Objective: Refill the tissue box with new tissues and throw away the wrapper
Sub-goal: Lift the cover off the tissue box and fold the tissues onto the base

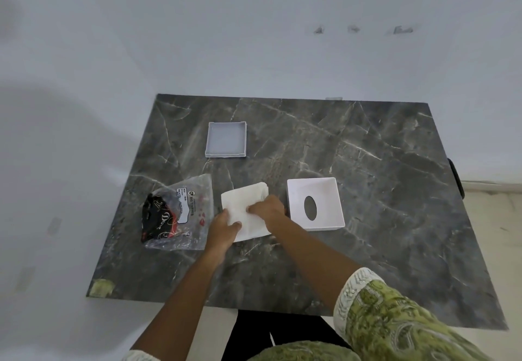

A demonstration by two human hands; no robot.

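A white stack of tissues (243,199) lies on the dark marble table (367,219), near its middle front. My left hand (223,228) grips the stack's near left corner. My right hand (267,209) presses on its right side, fingers curled over the top. Just right of the stack sits the white tissue box cover (324,188), upside down, its oval slot (310,207) facing up. The box's shallow white base (226,139) rests farther back on the left. The clear plastic wrapper (183,213), with black and red print, lies crumpled to the left of the stack.
The table stands against a pale wall. A yellowish patch (101,287) marks its near left corner. A dark object (456,177) juts out at the right edge. Bare marble spreads across the right half and the back.
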